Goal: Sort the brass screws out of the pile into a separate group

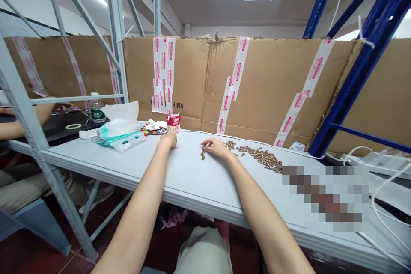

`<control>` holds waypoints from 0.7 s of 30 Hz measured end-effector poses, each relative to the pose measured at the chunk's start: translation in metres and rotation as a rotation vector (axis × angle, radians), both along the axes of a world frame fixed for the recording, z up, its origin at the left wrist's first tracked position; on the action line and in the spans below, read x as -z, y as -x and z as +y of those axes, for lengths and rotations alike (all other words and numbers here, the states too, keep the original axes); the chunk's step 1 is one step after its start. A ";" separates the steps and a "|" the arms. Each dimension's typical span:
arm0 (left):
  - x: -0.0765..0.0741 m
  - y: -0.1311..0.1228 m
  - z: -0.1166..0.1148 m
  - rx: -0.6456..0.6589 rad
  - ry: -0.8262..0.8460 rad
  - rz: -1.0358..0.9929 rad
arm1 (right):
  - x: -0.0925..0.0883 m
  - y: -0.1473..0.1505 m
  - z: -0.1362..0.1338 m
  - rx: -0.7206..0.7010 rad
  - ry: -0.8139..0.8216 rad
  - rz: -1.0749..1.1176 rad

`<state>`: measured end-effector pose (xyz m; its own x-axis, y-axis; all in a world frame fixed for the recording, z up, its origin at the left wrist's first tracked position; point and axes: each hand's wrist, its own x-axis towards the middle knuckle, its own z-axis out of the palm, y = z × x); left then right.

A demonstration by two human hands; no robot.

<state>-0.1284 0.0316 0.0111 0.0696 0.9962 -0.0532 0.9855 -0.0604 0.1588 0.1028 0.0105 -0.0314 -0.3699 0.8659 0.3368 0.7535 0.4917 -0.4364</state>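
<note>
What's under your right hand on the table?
The right hand rests on the pale grey table, with small brown pieces beside its fingertips. The surface beneath the palm is covered, so any pieces there cannot be seen.

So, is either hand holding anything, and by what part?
The left hand rests empty on the table; the right hand touches small brown pieces with its fingertips, but a grip cannot be told.
</note>
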 end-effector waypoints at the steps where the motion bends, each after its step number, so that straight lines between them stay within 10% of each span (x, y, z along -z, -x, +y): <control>1: 0.002 0.000 0.000 0.003 -0.014 -0.017 | 0.001 0.000 0.000 0.011 0.006 0.003; 21: 0.024 -0.008 0.010 0.098 -0.226 -0.243 | 0.002 -0.006 0.004 0.107 -0.002 0.050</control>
<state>-0.1205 0.0420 -0.0125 0.1493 0.9688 0.1977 0.9083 -0.2134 0.3597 0.1089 0.0149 -0.0339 -0.2581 0.8987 0.3546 0.7791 0.4107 -0.4737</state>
